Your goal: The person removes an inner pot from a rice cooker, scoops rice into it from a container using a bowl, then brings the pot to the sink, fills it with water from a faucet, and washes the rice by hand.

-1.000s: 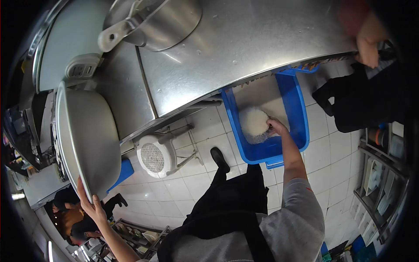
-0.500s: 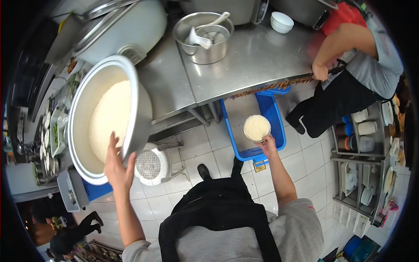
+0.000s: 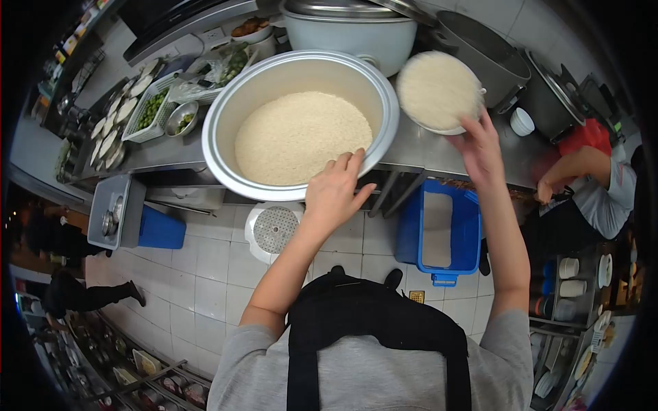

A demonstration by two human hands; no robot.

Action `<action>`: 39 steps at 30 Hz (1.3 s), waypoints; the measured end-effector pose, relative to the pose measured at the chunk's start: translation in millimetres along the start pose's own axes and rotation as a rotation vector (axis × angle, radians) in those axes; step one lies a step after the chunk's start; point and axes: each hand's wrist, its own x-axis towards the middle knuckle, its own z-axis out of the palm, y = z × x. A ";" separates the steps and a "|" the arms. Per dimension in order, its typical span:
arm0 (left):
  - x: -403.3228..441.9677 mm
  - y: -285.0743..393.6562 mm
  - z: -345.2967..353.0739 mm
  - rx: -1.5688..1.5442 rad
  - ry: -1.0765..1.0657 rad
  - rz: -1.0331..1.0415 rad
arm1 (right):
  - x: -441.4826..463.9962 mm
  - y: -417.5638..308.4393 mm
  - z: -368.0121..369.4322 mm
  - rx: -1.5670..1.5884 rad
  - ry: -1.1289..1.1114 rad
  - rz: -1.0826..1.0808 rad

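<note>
A large round metal pot (image 3: 226, 154) with pale rice (image 3: 301, 133) in it stands at the front of the steel counter. My left hand (image 3: 334, 190) rests on the pot's near rim, its fingers over the inner edge and the thumb apart. To the right of the pot, my right hand (image 3: 478, 147) grips a round container heaped with rice (image 3: 440, 91), slightly blurred and raised over the counter. Below on the floor, the blue bin (image 3: 406, 233) holds more rice (image 3: 436, 229).
A co-worker (image 3: 593, 185) stands at the right by the counter (image 3: 507, 147). Cookers (image 3: 349, 34) line the back. White bowls (image 3: 521, 122) sit right; a basket of green produce (image 3: 151, 109) sits left. A white stool (image 3: 274, 228) is below the pot. Two people are far left.
My right hand has lifted the rice-filled container from the blue bin up to counter height beside the pot. The view has swung toward the counter. My left hand remains at the pot's rim.
</note>
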 end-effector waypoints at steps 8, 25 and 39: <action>-2.1 -2.5 -3.7 -0.029 -0.026 0.043 | 44.0 52.1 101.1 -1.066 -0.320 -1.007; 6.4 16.0 14.5 -0.148 -0.043 -0.150 | -83.3 101.4 -115.4 0.479 0.461 -0.019; 11.0 -1.1 32.0 0.131 0.005 -0.297 | -59.3 467.0 -455.1 -1.323 0.453 0.441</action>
